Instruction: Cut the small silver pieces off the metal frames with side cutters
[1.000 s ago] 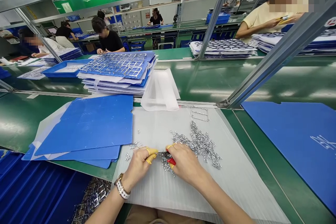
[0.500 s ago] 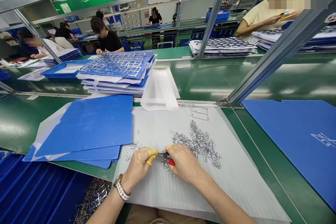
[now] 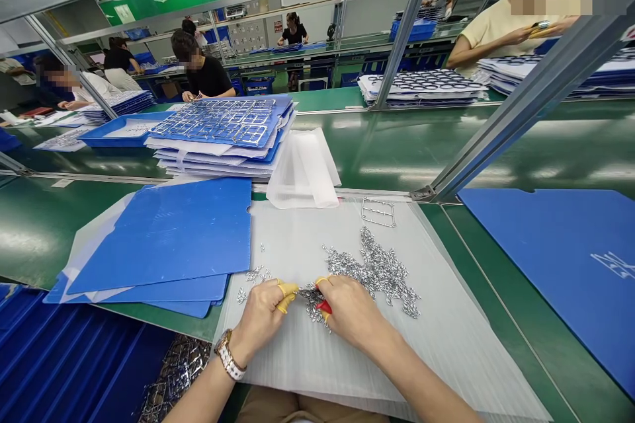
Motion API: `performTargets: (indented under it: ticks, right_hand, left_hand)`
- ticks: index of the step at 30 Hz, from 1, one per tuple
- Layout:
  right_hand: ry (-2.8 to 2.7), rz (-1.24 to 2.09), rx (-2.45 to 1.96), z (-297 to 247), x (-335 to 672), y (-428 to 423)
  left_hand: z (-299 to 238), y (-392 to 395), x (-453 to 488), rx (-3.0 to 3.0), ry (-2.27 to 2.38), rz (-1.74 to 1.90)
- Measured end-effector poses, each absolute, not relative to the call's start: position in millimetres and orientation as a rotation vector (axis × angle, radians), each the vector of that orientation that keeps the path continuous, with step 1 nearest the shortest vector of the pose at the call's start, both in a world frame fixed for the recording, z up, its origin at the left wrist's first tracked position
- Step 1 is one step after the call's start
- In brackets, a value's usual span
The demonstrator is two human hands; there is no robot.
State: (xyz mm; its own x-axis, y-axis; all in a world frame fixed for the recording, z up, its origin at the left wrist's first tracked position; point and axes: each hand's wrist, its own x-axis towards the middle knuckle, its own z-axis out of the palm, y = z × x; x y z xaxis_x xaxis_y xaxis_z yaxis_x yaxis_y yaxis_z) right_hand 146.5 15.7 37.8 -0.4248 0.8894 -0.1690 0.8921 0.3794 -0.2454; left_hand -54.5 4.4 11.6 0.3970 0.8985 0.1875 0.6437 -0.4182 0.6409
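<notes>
Both hands meet over a white corrugated sheet (image 3: pixel 347 370) near the table's front edge. My left hand (image 3: pixel 262 317), with yellow finger cots and a wristwatch, pinches a small metal part (image 3: pixel 305 293) at its fingertips. My right hand (image 3: pixel 350 314) is closed round a red-handled cutting tool (image 3: pixel 323 306), whose tip touches that same part. Just beyond my right hand lies a pile of small silver metal pieces (image 3: pixel 377 271). A few loose pieces (image 3: pixel 254 274) lie left of my left hand.
Blue plastic sheets (image 3: pixel 169 238) are stacked to the left, another blue sheet (image 3: pixel 565 258) lies right. A metal frame part (image 3: pixel 378 212) and clear bags (image 3: pixel 302 172) lie further back. Behind them stands a stack of trays with metal frames (image 3: pixel 223 129). Other people work at benches beyond.
Almost nothing has moved. Both hands stay pinched together at the same spot, shifting only slightly on the small part.
</notes>
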Motion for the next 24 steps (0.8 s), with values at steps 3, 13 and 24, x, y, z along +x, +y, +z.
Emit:
performTargets:
  ticks: [3,13,24]
  right_hand:
    - [2.574,-0.499,1.764,35,153,16]
    - [2.826,-0.940,1.985,35,166,14]
    - [2.727,-0.828,1.754,32,95,60]
  left_hand:
    - [14,5,-51,2.199,1.345,0.688]
    - [11,3,-24,2.234,1.414,0.677]
    - [-1,9,-128,2.241,1.816,0.803]
